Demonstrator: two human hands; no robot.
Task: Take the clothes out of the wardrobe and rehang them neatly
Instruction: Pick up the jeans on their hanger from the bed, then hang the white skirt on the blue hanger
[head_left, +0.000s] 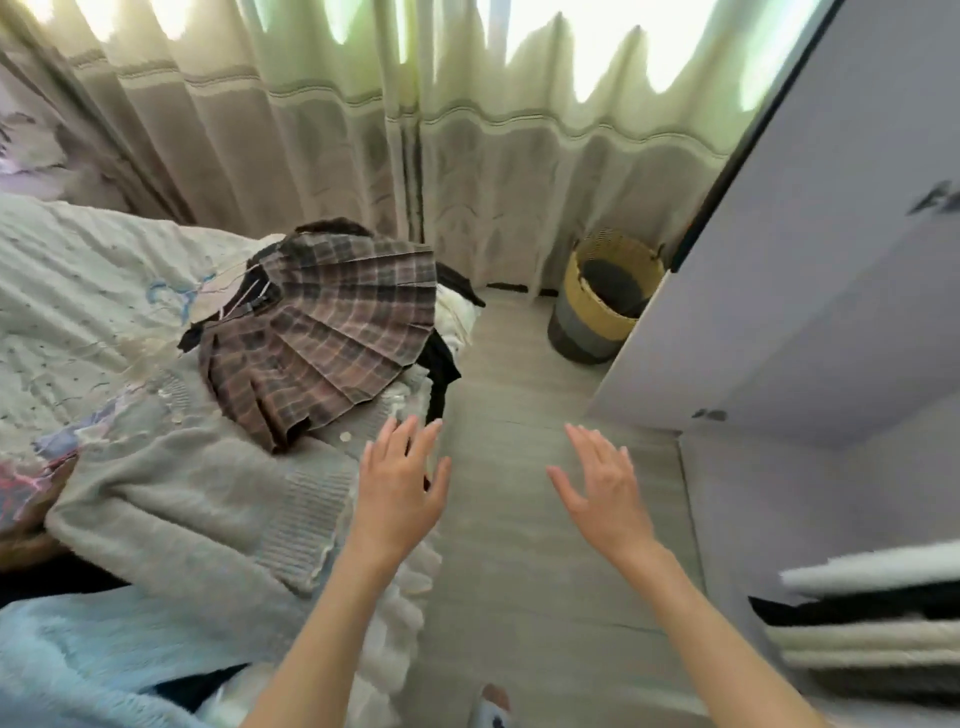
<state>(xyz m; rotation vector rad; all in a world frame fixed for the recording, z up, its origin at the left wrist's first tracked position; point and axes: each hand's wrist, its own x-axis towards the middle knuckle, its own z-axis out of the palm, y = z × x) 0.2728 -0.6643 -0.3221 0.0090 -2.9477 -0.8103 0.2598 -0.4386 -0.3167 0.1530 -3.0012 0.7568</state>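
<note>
A brown plaid pleated skirt (332, 332) lies spread on the bed on top of dark and white garments, with a wire hanger showing at its left edge. A grey knit sweater (197, 493) lies flat in front of it, and a pale blue fluffy garment (104, 654) sits nearest me. My left hand (402, 483) hovers open, fingers spread, over the bed's right edge beside the sweater. My right hand (602, 483) is open above the floor, holding nothing. The white wardrobe door (831, 260) stands open on the right, with folded clothes (872, 623) stacked inside.
A woven yellow and grey basket (602, 301) stands on the floor by the curtain (415, 130) and the wardrobe door. A strip of grey floor (519, 467) runs between the bed (67, 291) and the wardrobe. My foot shows at the bottom edge.
</note>
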